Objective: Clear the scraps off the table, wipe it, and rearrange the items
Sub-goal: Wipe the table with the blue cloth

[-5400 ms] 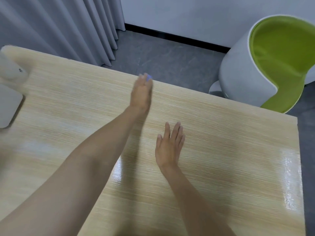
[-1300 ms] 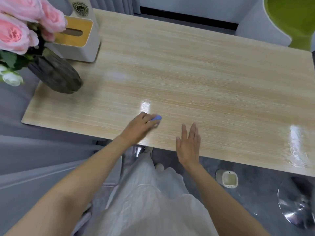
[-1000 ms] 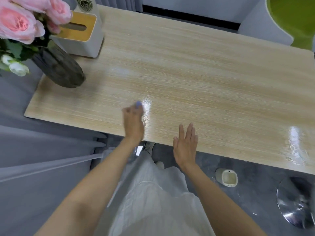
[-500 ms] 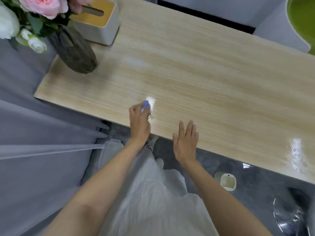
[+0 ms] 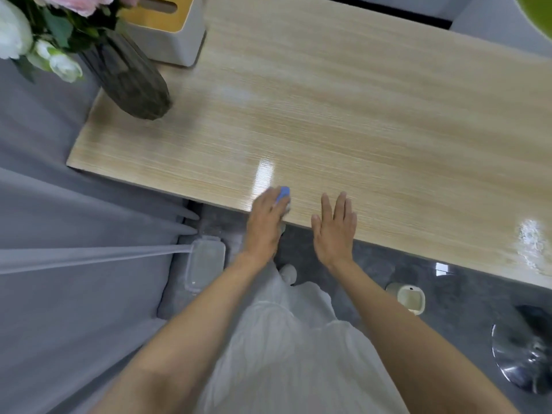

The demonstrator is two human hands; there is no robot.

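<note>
My left hand (image 5: 265, 221) presses a small blue cloth (image 5: 283, 195) onto the near edge of the light wooden table (image 5: 373, 121); only the cloth's blue tip shows past my fingers. Beside it, my right hand (image 5: 334, 227) lies flat with fingers spread, its fingertips on the table's near edge and nothing in it. A dark ribbed vase (image 5: 128, 79) with pink and white flowers (image 5: 35, 34) stands at the table's left end. Behind the vase sits a white tissue box (image 5: 170, 31) with a yellow top.
Grey curtains (image 5: 59, 234) hang along the left side. On the floor lie a clear plastic box (image 5: 206, 262), a small white bin (image 5: 410, 298) under the table's near edge, and a shiny chair base (image 5: 525, 351) at the lower right.
My left hand has drawn the cloth back to the table's near edge, close to my right hand. My view has shifted left, so the vase and tissue box appear larger.
</note>
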